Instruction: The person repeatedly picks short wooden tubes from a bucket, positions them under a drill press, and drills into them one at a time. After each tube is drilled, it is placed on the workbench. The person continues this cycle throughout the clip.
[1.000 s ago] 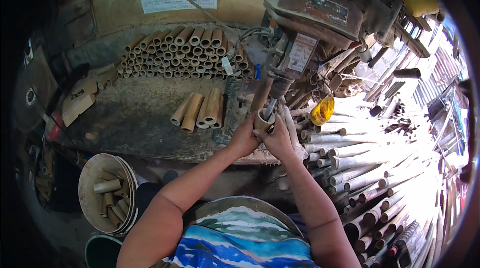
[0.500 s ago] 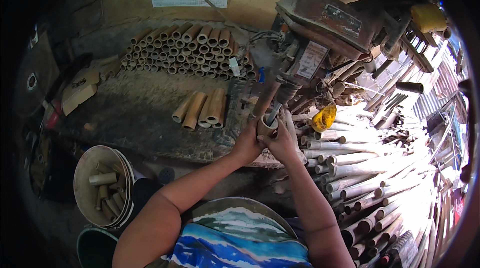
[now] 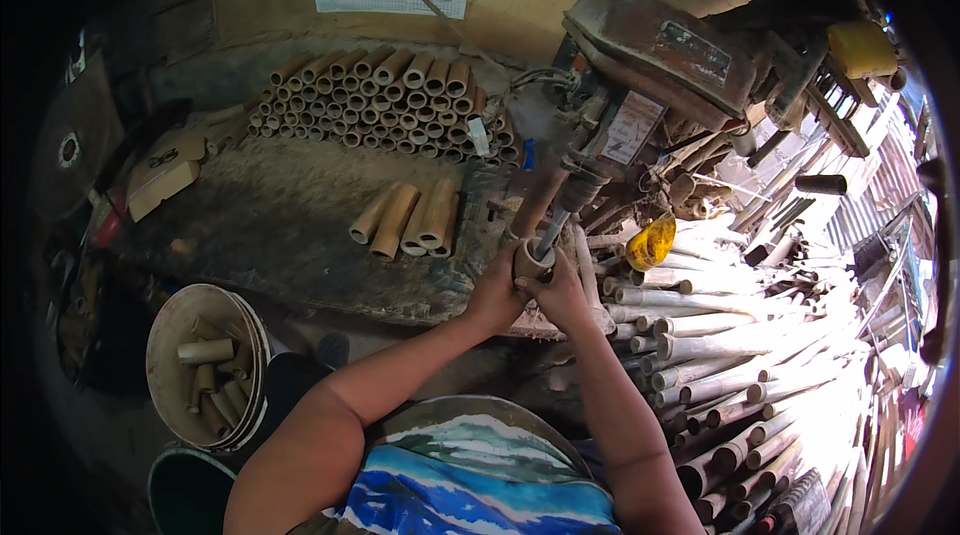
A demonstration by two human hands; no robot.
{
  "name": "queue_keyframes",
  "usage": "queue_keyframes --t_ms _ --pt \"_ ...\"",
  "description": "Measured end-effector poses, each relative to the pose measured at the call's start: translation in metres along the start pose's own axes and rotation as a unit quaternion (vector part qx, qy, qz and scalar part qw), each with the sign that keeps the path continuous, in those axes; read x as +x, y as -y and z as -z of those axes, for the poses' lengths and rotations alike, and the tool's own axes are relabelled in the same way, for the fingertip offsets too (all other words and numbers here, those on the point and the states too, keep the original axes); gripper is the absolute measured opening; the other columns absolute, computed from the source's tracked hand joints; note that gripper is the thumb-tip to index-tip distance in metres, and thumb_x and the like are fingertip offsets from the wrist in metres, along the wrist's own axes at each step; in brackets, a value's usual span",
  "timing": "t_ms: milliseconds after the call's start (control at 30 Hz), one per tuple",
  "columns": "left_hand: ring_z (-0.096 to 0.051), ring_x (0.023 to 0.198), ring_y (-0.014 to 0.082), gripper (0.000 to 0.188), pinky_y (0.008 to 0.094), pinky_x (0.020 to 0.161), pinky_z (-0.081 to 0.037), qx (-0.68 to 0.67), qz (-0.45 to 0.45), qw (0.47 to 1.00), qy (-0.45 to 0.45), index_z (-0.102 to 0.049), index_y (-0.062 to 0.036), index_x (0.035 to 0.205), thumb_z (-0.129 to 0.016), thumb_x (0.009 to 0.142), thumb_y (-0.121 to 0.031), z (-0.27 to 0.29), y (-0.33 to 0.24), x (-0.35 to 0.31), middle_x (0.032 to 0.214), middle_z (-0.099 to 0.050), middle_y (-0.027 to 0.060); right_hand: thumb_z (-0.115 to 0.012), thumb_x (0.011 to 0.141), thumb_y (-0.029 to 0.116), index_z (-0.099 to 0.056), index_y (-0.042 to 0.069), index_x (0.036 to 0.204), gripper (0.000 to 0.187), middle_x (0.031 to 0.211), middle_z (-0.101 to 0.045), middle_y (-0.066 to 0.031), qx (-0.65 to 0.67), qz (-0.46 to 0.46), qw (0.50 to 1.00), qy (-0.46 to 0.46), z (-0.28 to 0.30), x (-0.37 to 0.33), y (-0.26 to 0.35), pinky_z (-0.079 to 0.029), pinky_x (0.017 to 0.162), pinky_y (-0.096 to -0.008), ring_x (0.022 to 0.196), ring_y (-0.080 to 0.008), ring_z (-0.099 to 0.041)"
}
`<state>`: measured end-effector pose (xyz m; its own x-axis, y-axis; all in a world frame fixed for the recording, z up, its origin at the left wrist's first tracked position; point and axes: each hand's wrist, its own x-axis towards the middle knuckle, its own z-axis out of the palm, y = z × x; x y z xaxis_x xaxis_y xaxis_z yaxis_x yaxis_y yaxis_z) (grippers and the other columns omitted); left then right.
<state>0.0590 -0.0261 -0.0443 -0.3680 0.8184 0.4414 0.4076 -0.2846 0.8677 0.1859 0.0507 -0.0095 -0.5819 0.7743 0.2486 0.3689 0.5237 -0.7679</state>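
Between both my hands is a short bamboo tube [image 3: 533,263], its open end tipped up toward the drill press [image 3: 655,60]. A metal bit [image 3: 549,237] hanging from the press's chuck [image 3: 580,192] reaches into or right at the tube's mouth; its tip is hidden. My left hand [image 3: 496,297] wraps the tube's left side. My right hand [image 3: 561,297] closes round the right side, thumb across the near face. Behind the tube stands the brownish column of the press [image 3: 537,203].
Several bamboo pieces [image 3: 405,220] lie on the dusty bench [image 3: 270,245], with a stacked pile of cut tubes [image 3: 385,100] behind. A white bucket [image 3: 160,385] of offcuts stands at left. Long bamboo poles [image 3: 710,340] and a yellow object [image 3: 651,243] are at right.
The whole view has shifted slightly, with bench and press appearing a little to the right. Both my hands keep their hold on the tube under the bit.
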Motion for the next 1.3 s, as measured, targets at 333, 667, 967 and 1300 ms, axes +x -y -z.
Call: queue_keyframes --t_ms 333,667,967,1300 --pt "-0.06 0.12 0.0442 0.064 0.0468 0.098 -0.049 0.0 0.006 1.0 -0.004 -0.039 -0.0029 0.143 -0.069 0.087 -0.01 0.005 0.008 -0.01 0.127 -0.06 0.0264 -0.081 0.081 0.018 -0.049 0.001 0.137 0.067 0.12 -0.067 -0.0205 0.009 -0.064 0.998 0.016 -0.01 -0.006 0.009 -0.051 0.095 -0.043 0.114 -0.0352 -0.065" --pt "-0.061 0.118 0.0435 0.061 0.0464 0.096 -0.049 -0.003 0.027 0.999 -0.03 -0.041 -0.0038 0.141 -0.068 0.087 -0.008 -0.003 0.012 0.0 0.124 -0.062 0.0254 -0.081 0.08 0.018 -0.049 0.003 0.135 0.065 0.12 -0.067 -0.0213 -0.005 -0.006 1.0 0.002 -0.007 0.007 0.007 -0.051 0.094 -0.045 0.116 -0.0377 -0.065" --pt "-0.06 0.119 0.0432 0.059 0.0464 0.098 -0.048 -0.005 -0.008 0.999 -0.051 -0.041 -0.0031 0.14 -0.066 0.087 -0.005 -0.01 0.016 0.001 0.128 -0.059 0.0256 -0.078 0.078 0.016 -0.049 0.005 0.136 0.065 0.12 -0.067 -0.0224 -0.064 -0.035 0.997 0.035 0.0 0.013 0.006 -0.051 0.095 -0.0455 0.115 -0.0396 -0.064" --pt "-0.055 0.125 0.0447 0.062 0.0473 0.102 -0.046 0.016 0.017 0.998 -0.063 -0.04 -0.003 0.142 -0.067 0.086 -0.006 -0.008 0.008 0.001 0.131 -0.056 0.0267 -0.075 0.078 0.013 -0.049 0.003 0.134 0.063 0.12 -0.067 -0.0229 -0.005 0.014 0.998 0.053 0.002 0.018 0.005 -0.051 0.096 -0.044 0.116 -0.0382 -0.065"
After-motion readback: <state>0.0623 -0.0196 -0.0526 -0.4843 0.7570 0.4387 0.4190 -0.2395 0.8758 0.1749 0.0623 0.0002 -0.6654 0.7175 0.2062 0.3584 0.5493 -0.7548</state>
